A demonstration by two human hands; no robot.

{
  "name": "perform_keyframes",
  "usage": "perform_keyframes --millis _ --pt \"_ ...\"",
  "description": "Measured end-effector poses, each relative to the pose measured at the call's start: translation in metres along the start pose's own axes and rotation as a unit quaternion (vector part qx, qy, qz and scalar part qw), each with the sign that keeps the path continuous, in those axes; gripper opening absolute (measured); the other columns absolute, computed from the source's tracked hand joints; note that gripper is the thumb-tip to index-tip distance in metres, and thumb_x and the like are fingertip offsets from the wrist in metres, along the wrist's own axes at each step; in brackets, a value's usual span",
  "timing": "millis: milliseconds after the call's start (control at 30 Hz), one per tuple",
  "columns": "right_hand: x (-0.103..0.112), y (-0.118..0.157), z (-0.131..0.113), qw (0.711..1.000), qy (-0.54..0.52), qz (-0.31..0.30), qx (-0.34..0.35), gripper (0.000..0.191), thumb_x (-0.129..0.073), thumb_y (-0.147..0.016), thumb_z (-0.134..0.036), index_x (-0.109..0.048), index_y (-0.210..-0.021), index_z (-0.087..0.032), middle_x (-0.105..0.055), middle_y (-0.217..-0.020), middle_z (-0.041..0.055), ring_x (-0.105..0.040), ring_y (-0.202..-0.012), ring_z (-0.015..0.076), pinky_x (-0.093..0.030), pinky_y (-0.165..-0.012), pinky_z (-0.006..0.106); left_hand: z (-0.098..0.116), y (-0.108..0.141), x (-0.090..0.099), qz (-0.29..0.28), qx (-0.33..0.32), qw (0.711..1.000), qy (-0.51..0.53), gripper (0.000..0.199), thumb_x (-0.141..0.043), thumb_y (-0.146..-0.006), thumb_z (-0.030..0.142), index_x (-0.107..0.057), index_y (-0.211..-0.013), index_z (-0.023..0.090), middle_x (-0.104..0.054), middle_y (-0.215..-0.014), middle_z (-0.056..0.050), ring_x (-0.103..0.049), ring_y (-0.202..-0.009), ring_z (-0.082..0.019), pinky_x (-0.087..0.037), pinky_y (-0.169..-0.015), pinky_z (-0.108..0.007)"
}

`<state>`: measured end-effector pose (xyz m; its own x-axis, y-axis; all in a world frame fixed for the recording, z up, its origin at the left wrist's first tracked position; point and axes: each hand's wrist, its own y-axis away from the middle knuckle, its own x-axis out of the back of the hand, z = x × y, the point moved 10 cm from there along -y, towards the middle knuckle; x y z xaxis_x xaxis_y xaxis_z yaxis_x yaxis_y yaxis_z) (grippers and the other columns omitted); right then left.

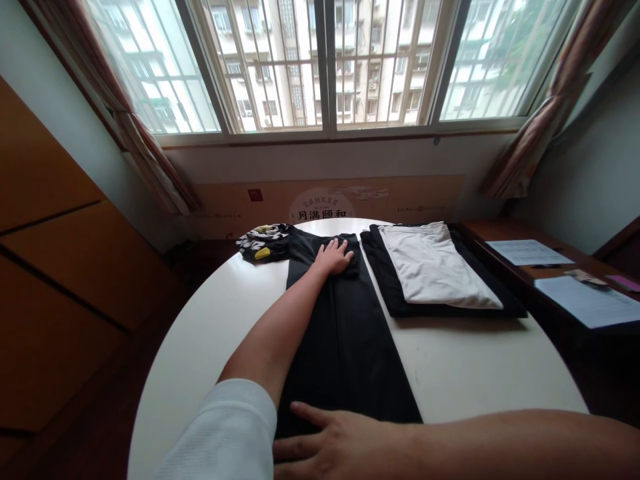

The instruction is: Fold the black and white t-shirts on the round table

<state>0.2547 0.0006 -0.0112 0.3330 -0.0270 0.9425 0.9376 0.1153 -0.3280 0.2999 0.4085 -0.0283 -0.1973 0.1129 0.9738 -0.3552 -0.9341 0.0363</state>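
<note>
Resting flat and open, gripping nothing, the left hand (333,257) is placed on the far end of a folded black garment (345,333), and the right hand (335,443) on its near end; a white cloth (430,267) on black fabric (385,280) is laid just right of the left hand.

Single head-worn camera here, looking forward and down, close past the left hand (333,259) and right hand (340,443) at a round white table (480,373).

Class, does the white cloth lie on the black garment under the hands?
No, the white cloth lies on a separate black garment beside the black garment under the left hand and right hand.
</note>
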Motion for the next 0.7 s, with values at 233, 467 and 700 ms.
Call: perform_keyframes --millis 233,467,700 --pt "0.009 0.004 0.005 0.999 0.033 -0.011 -0.026 0.047 -0.034 -0.117 -0.040 -0.042 -0.160 -0.026 -0.034 -0.174 0.0027 -0.038 -0.157 0.0199 -0.041 -0.124 0.051 0.040 0.032 0.046 0.156 -0.062 0.986 0.022 0.049 -0.033 -0.104 0.020 -0.064 -0.142 0.014 -0.070 -0.141 -0.015 -0.061 -0.137 -0.026 -0.030 -0.127 -0.043" --pt "0.011 0.008 -0.001 0.998 0.046 0.000 -0.043 0.051 -0.042 -0.115 -0.042 -0.039 -0.162 -0.023 -0.036 -0.173 0.0095 -0.041 -0.155 0.0235 -0.046 -0.119 0.049 0.063 0.089 0.005 0.013 -0.157 0.987 0.039 0.056 -0.038 -0.108 0.042 -0.051 -0.156 0.015 -0.049 -0.164 -0.015 -0.048 -0.151 -0.029 -0.037 -0.124 -0.041" --pt "0.007 0.005 -0.003 0.997 0.073 0.001 -0.040 0.050 -0.035 -0.116 -0.040 -0.037 -0.162 -0.021 -0.037 -0.172 0.0099 -0.041 -0.155 0.0233 -0.044 -0.121 0.049 0.049 0.104 -0.005 -0.011 -0.166 0.986 0.028 0.072 -0.035 -0.108 0.055 -0.035 -0.165 0.012 -0.021 -0.176 -0.016 -0.016 -0.165 -0.025 -0.013 -0.134 -0.045"
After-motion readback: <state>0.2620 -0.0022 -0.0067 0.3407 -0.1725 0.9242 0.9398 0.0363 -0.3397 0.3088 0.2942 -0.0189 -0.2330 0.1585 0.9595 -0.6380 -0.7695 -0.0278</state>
